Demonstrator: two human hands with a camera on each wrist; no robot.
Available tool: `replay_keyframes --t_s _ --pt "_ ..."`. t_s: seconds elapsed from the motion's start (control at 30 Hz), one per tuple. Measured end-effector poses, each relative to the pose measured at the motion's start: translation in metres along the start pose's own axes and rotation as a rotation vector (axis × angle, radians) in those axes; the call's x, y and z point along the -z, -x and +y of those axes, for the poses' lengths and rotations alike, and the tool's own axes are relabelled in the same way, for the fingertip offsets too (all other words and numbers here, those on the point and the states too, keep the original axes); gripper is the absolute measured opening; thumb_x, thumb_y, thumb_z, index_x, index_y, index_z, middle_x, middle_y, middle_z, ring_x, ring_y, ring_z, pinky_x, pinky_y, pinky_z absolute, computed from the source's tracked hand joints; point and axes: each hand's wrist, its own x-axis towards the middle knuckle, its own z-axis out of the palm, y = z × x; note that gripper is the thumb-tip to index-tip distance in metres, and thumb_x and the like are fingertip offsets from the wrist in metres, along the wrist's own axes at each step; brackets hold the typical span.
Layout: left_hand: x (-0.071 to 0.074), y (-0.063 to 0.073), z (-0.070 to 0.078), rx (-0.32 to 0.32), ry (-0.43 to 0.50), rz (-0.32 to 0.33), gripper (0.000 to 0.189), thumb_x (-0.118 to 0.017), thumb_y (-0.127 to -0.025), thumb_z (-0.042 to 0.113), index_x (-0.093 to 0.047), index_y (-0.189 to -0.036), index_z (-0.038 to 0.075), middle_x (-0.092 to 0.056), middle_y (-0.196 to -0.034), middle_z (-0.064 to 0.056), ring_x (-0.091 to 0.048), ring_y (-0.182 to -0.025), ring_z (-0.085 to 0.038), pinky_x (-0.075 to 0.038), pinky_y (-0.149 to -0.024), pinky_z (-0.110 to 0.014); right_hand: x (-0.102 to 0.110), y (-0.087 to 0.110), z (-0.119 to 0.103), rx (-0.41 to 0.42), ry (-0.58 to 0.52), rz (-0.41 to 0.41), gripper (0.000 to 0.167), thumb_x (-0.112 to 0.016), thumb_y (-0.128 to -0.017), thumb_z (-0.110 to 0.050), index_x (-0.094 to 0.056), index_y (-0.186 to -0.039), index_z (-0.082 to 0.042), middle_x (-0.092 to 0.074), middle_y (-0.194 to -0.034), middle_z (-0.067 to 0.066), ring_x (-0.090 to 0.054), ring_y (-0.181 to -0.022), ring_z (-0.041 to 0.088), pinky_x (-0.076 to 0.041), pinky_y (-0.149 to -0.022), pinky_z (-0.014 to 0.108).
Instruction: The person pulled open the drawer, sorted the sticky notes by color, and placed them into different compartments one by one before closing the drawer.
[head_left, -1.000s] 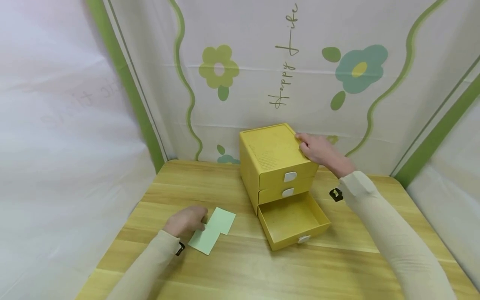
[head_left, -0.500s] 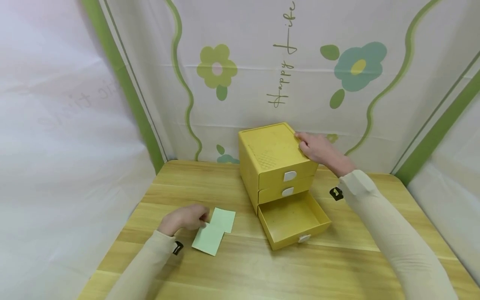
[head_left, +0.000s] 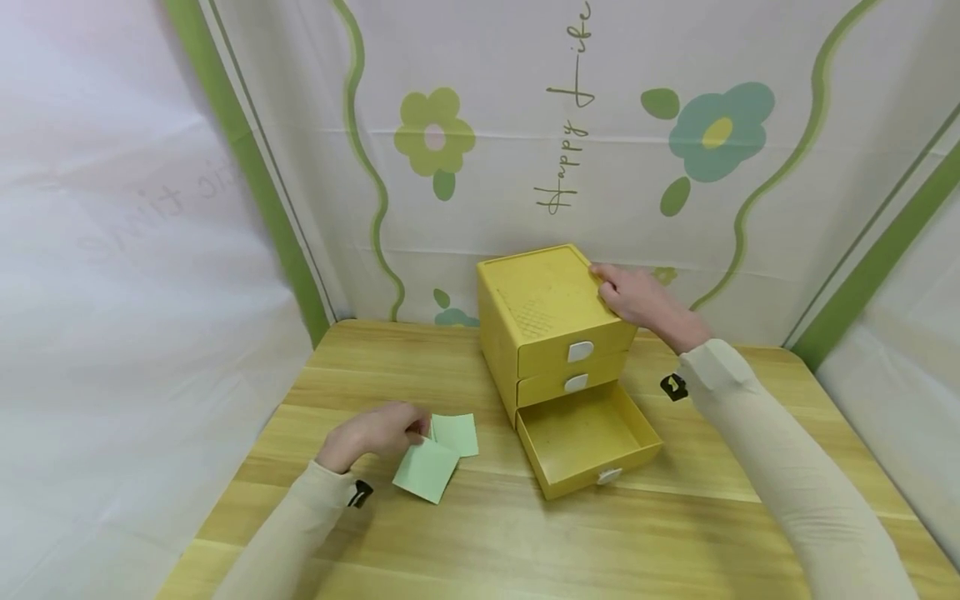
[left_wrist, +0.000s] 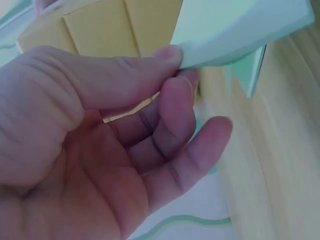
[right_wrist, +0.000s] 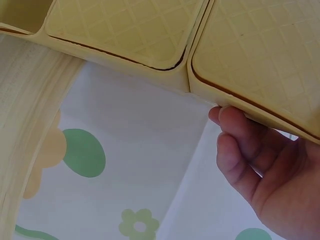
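My left hand pinches a pale green sticky note pad by its corner. In the left wrist view, thumb and forefinger meet on this pad, while the other fingers curl loosely below. Behind it a second pale green pad lies on the table, partly covered. A yellow desktop drawer cabinet stands at the back, its bottom drawer pulled out with nothing in it. Over the cabinet's right top edge, my right hand grips with bent fingers; the right wrist view shows fingertips against the side.
Two upper drawers with white tabs are closed. The wooden table reaches to a white curtain printed with flowers and lettering. More white cloth hangs along the left. A dark device sits at each wrist.
The left hand has moved slightly right, tilting and turning the nearer sticky note pad, which now overlaps the other pad differently. My right hand and the drawer cabinet have stayed put.
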Motion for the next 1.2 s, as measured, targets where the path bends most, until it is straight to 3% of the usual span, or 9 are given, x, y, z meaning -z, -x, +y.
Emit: replay_keyframes --t_s 0.27,0.57,0.73,0.93,1.1,1.2 --pt "0.004 0.003 0.014 -0.085 0.018 0.029 0.013 -0.063 -0.095 0.013 -0.058 -0.083 0.015 -0.054 -0.076 0.007 -0.046 -0.066 -0.006 -0.040 -0.060 -0.021 0.000 -0.001 -0.002 -0.001 -0.005 -0.005 0.051 -0.028 -0.102 -0.021 -0.039 -0.149 -0.004 -0.041 -0.152 0.019 -0.050 -0.128 0.041 -0.039 -0.106 0.055" --pt "0.008 0.006 0.036 -0.186 0.006 0.135 0.016 -0.064 -0.095 0.019 -0.057 -0.080 0.018 -0.047 -0.069 0.012 -0.039 -0.059 0.000 -0.036 -0.057 -0.018 0.001 -0.001 -0.005 0.004 -0.004 -0.007 0.051 -0.029 -0.102 -0.020 -0.039 -0.149 -0.004 -0.042 -0.152 0.020 -0.049 -0.130 0.043 -0.039 -0.106 0.055" --pt "0.009 -0.001 0.049 -0.223 0.005 0.198 0.014 -0.065 -0.095 0.021 -0.059 -0.083 0.019 -0.050 -0.069 0.012 -0.040 -0.059 0.001 -0.037 -0.056 -0.018 0.002 0.000 -0.004 -0.006 -0.022 -0.012 0.051 -0.028 -0.102 -0.021 -0.038 -0.150 -0.005 -0.040 -0.153 0.020 -0.052 -0.123 0.038 -0.041 -0.101 0.052" --pt "0.005 -0.006 0.065 -0.259 0.016 0.272 0.007 -0.067 -0.093 0.021 -0.063 -0.088 0.018 -0.060 -0.076 0.011 -0.047 -0.063 0.000 -0.043 -0.059 -0.018 -0.004 -0.003 -0.009 0.008 -0.049 -0.028 0.051 -0.029 -0.102 -0.021 -0.039 -0.150 -0.005 -0.040 -0.153 0.019 -0.048 -0.132 0.040 -0.038 -0.107 0.054" --pt "0.004 -0.016 0.083 -0.285 0.025 0.307 0.008 -0.066 -0.094 0.023 -0.063 -0.089 0.018 -0.060 -0.078 0.012 -0.048 -0.065 -0.001 -0.044 -0.062 -0.018 -0.001 -0.001 -0.007 -0.025 -0.057 -0.024 0.052 -0.029 -0.101 -0.020 -0.037 -0.150 -0.005 -0.038 -0.154 0.020 -0.050 -0.122 0.038 -0.040 -0.101 0.052" --pt "0.004 -0.023 0.093 -0.296 0.037 0.314 0.008 -0.066 -0.094 0.023 -0.064 -0.090 0.016 -0.061 -0.078 0.009 -0.049 -0.066 -0.003 -0.044 -0.062 -0.019 0.001 0.000 -0.004 -0.019 -0.033 -0.014 0.052 -0.029 -0.102 -0.019 -0.037 -0.150 -0.003 -0.038 -0.154 0.021 -0.049 -0.128 0.040 -0.039 -0.105 0.054"
